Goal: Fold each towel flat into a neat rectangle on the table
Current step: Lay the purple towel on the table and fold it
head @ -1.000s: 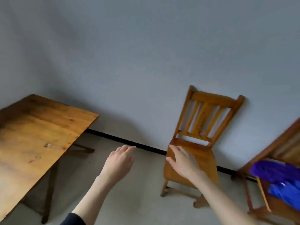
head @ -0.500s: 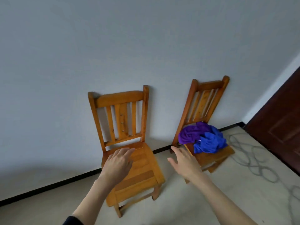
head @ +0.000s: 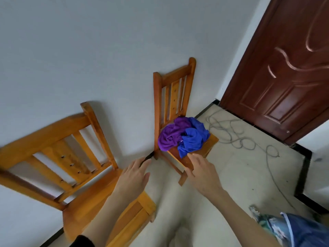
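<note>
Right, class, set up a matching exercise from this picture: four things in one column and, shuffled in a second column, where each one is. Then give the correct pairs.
Column 1:
1. purple towel
2. blue towel
3. grey cable
4. brown door

Column 2:
A. loose loops on the floor
B. standing at the far right of the room
C. bunched on the chair seat, on the wall side
D. bunched on the chair seat, on the door side

Pairs: 1-C, 2-D, 3-A, 4-B

Two bare forearms, left hand [head: 132, 177] and right hand [head: 203, 172] uncovered, no rings or watch visible. Dark sleeve [head: 81, 241] edge on left upper arm. Blue denim with light patterned patch [head: 292, 229] at lower right, partly cropped.
</note>
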Action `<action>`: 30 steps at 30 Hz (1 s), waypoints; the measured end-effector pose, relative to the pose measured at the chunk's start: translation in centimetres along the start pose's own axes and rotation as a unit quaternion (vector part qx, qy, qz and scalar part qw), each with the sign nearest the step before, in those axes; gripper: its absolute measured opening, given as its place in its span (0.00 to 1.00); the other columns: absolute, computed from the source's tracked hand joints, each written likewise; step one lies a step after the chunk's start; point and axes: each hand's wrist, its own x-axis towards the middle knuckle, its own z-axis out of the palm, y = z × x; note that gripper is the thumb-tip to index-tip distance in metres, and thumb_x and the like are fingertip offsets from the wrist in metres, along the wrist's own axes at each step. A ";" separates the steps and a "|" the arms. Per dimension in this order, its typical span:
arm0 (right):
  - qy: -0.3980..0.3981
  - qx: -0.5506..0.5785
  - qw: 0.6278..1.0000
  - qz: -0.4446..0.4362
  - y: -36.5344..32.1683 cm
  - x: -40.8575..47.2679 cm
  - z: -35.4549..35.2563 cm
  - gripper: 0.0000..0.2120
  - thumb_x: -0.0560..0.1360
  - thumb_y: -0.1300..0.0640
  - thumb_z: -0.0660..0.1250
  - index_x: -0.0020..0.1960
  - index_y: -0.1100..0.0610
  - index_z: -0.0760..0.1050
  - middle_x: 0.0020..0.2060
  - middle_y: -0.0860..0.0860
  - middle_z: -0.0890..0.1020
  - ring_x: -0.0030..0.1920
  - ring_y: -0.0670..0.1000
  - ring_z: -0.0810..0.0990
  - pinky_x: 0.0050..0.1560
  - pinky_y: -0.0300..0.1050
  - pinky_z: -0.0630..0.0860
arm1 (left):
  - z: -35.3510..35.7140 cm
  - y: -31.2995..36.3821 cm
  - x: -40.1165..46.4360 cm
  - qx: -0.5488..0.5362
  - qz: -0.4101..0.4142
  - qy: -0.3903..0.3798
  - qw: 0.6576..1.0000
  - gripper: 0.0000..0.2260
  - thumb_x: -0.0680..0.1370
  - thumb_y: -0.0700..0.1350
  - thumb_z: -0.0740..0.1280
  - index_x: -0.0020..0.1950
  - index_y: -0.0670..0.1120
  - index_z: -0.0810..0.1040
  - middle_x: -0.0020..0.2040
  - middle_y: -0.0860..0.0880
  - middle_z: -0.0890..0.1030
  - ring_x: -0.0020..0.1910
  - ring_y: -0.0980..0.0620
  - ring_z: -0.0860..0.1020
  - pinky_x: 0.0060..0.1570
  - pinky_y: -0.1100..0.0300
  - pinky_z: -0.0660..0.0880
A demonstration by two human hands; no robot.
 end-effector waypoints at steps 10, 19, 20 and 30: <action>-0.025 -0.044 0.998 -0.022 10.9 14.0 1.9 0.25 0.78 0.49 0.59 0.72 0.55 0.62 0.71 0.54 0.66 0.70 0.54 0.65 0.68 0.51 0.62 | 6.2 4.1 18.4 0.046 0.021 -0.035 0.998 0.22 0.79 0.47 0.60 0.74 0.50 0.61 0.73 0.47 0.64 0.73 0.46 0.61 0.70 0.50 0.60; -0.062 -0.049 0.995 -0.064 21.7 30.0 6.4 0.21 0.71 0.55 0.72 0.62 0.62 0.75 0.59 0.61 0.77 0.58 0.60 0.78 0.58 0.57 0.75 | 15.5 5.8 35.8 0.100 0.002 -0.130 0.986 0.23 0.81 0.48 0.55 0.75 0.50 0.55 0.75 0.47 0.58 0.74 0.46 0.56 0.72 0.50 0.55; -0.079 -0.054 0.993 -0.066 22.6 31.5 7.5 0.22 0.74 0.54 0.68 0.65 0.61 0.73 0.62 0.61 0.75 0.62 0.60 0.75 0.62 0.57 0.72 | 17.0 5.4 37.0 0.108 -0.004 -0.141 0.984 0.23 0.81 0.48 0.55 0.75 0.50 0.54 0.76 0.46 0.57 0.75 0.46 0.55 0.72 0.50 0.55; -0.111 -0.095 0.982 -0.123 27.9 41.4 21.7 0.24 0.68 0.55 0.75 0.61 0.61 0.76 0.58 0.61 0.79 0.59 0.60 0.78 0.58 0.59 0.75 | 31.5 -0.2 46.4 0.151 -0.008 -0.192 0.970 0.26 0.81 0.45 0.55 0.77 0.49 0.50 0.77 0.44 0.49 0.76 0.44 0.50 0.72 0.48 0.51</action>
